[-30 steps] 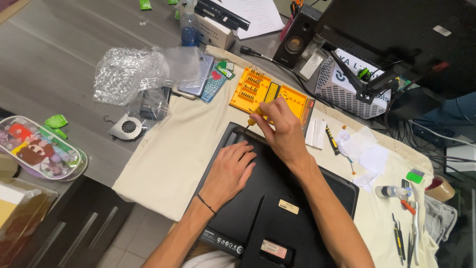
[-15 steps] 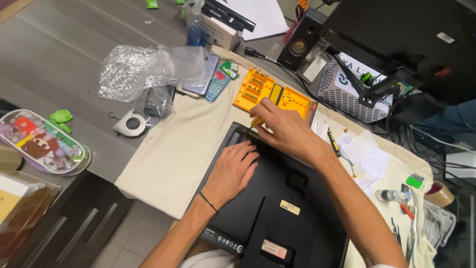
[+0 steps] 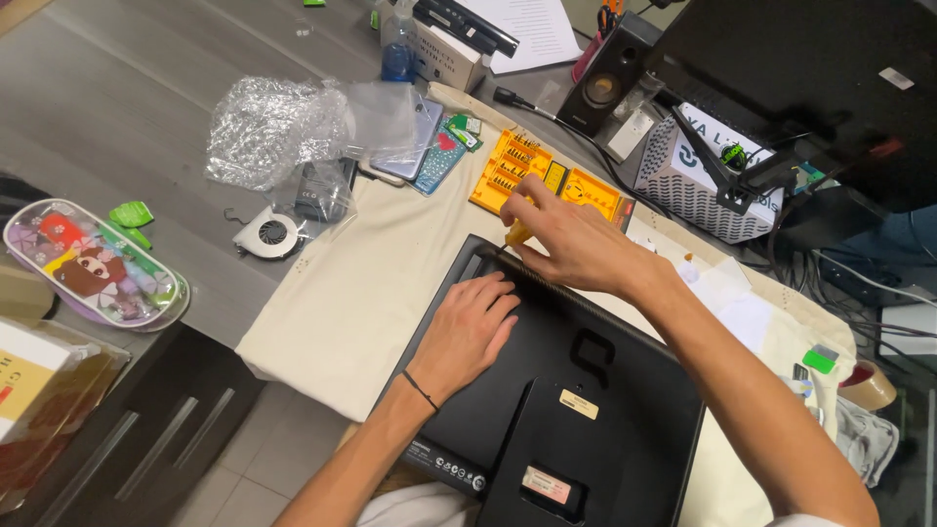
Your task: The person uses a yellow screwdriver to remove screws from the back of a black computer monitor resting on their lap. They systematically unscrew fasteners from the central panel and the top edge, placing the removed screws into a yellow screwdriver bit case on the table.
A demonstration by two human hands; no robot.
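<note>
Right hand [image 3: 571, 239] hiding most of yellow screwdriver [image 3: 518, 234], tip unseen

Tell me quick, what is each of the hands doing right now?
Left hand: open, flat on the black monitor back.
Right hand: closed on a yellow-handled screwdriver, tip at the monitor's top edge.
</note>
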